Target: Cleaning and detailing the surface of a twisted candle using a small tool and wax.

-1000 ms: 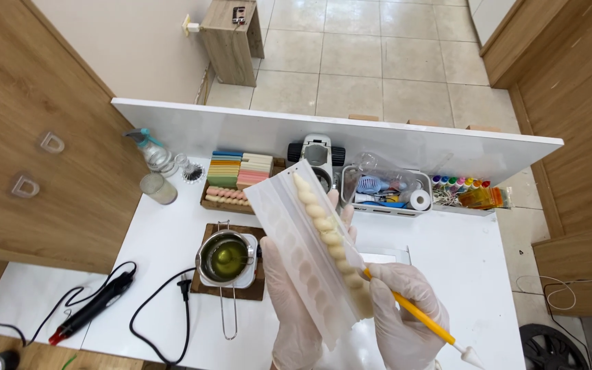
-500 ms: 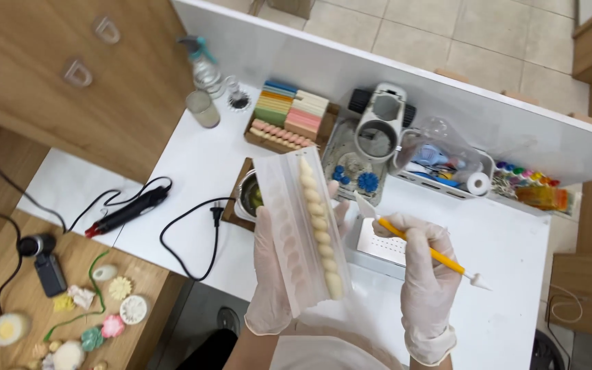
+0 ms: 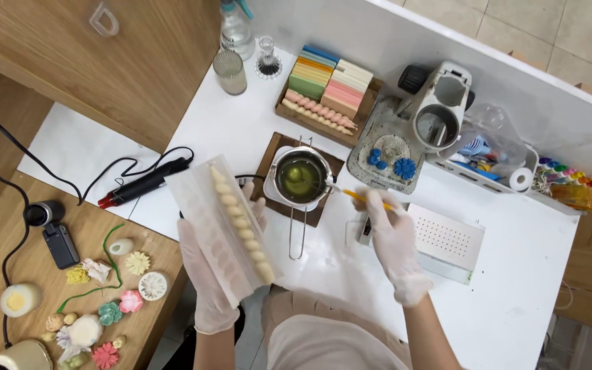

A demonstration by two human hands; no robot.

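White table point(image 3: 515, 274), tiled floor beyond. Left hand point(image 3: 207, 274) clamped on mould point(image 3: 231, 226) — long axis upper-left to lower-right. Right hand point(image 3: 392, 236) pinching stick point(image 3: 364, 199) — tip toward pot point(image 3: 301, 177).

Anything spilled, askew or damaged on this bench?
Nothing stands out. The left hand holds a clear mould with a beaded candle tilted off the white table. The right hand dips a yellow tool toward the small pot, which sits level on its board. No spills show.

The left hand point(image 3: 208, 274) holds a translucent mould point(image 3: 224, 229); the right hand point(image 3: 395, 240) dips a yellow tool point(image 3: 363, 199) toward the melting pot point(image 3: 301, 177).
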